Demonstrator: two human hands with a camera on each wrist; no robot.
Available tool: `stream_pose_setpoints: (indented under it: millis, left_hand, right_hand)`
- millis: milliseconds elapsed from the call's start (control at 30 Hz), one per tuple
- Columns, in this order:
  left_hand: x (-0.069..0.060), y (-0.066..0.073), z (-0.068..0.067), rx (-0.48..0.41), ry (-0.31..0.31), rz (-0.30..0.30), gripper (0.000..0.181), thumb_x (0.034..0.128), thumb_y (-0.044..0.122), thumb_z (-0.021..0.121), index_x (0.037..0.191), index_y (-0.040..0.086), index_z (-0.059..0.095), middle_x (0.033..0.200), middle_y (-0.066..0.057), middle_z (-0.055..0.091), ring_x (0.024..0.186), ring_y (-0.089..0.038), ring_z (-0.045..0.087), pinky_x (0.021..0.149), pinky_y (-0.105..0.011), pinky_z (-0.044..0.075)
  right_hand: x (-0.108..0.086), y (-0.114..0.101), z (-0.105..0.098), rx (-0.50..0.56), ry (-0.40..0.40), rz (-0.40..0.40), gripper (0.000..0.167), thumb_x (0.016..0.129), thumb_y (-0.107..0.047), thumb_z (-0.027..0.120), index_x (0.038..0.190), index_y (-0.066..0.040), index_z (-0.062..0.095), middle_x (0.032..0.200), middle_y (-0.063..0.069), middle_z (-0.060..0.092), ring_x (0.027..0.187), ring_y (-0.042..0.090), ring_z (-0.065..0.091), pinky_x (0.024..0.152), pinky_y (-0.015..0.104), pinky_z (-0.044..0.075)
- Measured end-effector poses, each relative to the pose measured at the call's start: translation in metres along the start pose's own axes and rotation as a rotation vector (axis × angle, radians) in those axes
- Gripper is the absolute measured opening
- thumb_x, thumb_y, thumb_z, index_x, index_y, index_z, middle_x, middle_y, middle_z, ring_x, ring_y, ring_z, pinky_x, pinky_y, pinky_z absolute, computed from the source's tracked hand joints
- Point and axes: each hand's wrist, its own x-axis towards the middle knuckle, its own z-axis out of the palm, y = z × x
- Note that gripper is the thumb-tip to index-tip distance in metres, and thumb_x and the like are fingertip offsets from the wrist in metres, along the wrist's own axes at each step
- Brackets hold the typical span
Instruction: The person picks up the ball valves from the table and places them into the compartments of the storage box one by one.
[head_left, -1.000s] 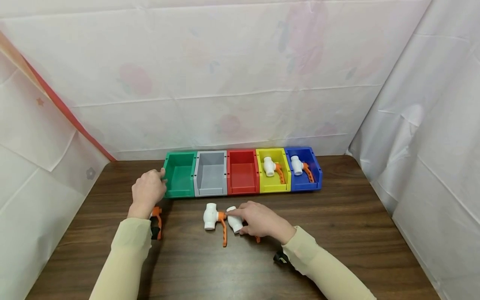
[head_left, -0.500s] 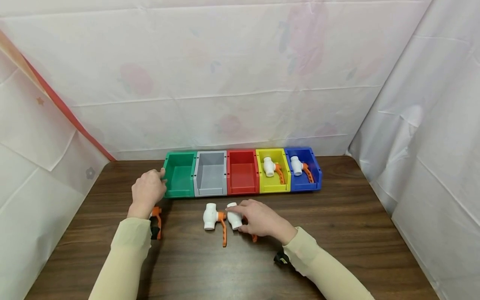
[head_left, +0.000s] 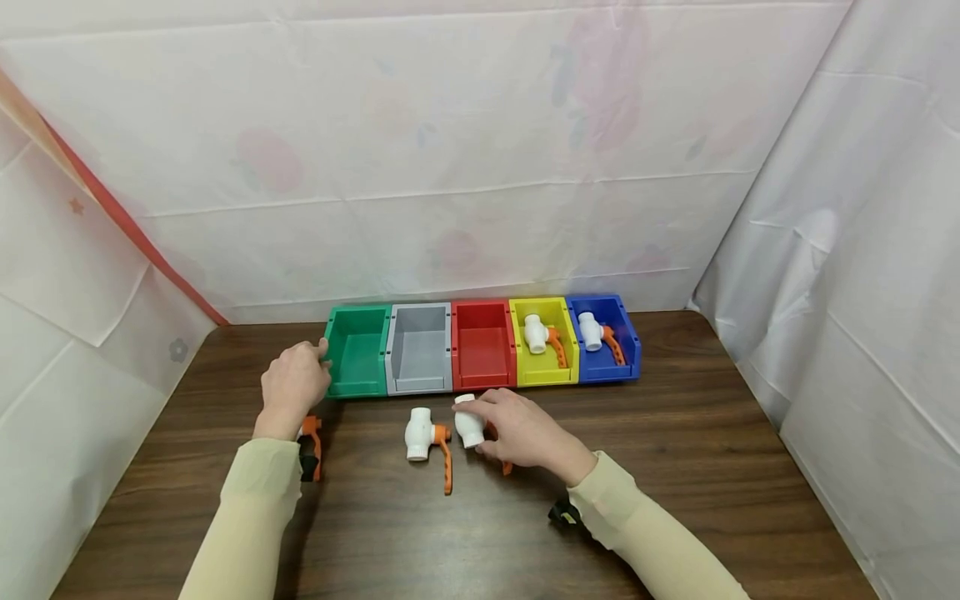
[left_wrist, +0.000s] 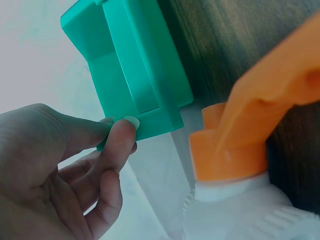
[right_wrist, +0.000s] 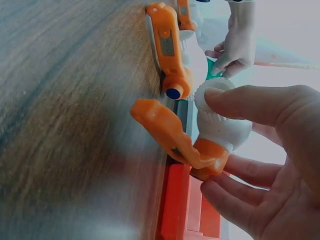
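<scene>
In the head view my left hand (head_left: 295, 383) pinches the left wall of the green bin (head_left: 358, 354); in the left wrist view thumb and fingers close on its edge (left_wrist: 150, 122). My right hand (head_left: 528, 429) grips a white valve (head_left: 470, 423) with an orange handle, in front of the red bin (head_left: 483, 354). In the right wrist view, the thumb lies on the rim of this valve (right_wrist: 220, 125), with fingers behind it. Another valve (head_left: 420, 435) lies on the table to its left. A third valve (head_left: 311, 429) is partly hidden beside the left wrist.
The grey bin (head_left: 420, 354) stands between green and red. Right of red, the yellow bin (head_left: 550, 377) and blue bin (head_left: 609, 372) each hold one valve. The bins stand in a joined row on the wooden table (head_left: 450, 550), before a white curtain (head_left: 450, 150).
My right hand has moved the gripped valve slightly away from me, toward the red bin. My left hand stays at the green bin. The head view has shifted slightly.
</scene>
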Motion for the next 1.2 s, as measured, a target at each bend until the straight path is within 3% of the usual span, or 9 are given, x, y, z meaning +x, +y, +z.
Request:
stream_pose_setpoints:
  millis: [567, 867, 1200]
  left_hand:
    - [-0.002, 0.0, 0.0, -0.014, 0.011, 0.009, 0.046, 0.0981, 0.014, 0.062, 0.141, -0.001, 0.054, 0.117, -0.03, 0.062, 0.076, -0.044, 0.061, 0.055, -0.051, 0.048]
    - [-0.001, 0.0, 0.001, -0.011, 0.001, 0.009, 0.047, 0.0989, 0.014, 0.06, 0.142, 0.0, 0.052, 0.122, -0.03, 0.06, 0.074, -0.042, 0.06, 0.052, -0.046, 0.047]
    - [-0.001, -0.001, 0.002, -0.007, 0.012, 0.005, 0.044, 0.0985, 0.013, 0.06, 0.139, -0.002, 0.056, 0.12, -0.03, 0.061, 0.073, -0.042, 0.06, 0.051, -0.046, 0.046]
  right_hand:
    - [0.008, 0.01, -0.012, -0.002, 0.195, 0.043, 0.066, 0.085, -0.026, 0.082, 0.145, -0.027, 0.053, 0.128, 0.003, 0.057, 0.114, 0.02, 0.053, 0.098, 0.039, 0.048]
    - [0.018, 0.017, -0.022, -0.023, 0.209, 0.044, 0.064, 0.088, -0.026, 0.079, 0.146, -0.03, 0.053, 0.13, 0.007, 0.056, 0.113, 0.022, 0.053, 0.097, 0.039, 0.048]
    - [0.033, 0.02, -0.033, -0.041, 0.322, 0.033, 0.063, 0.086, -0.017, 0.08, 0.143, -0.03, 0.056, 0.131, 0.005, 0.056, 0.117, 0.023, 0.051, 0.099, 0.039, 0.047]
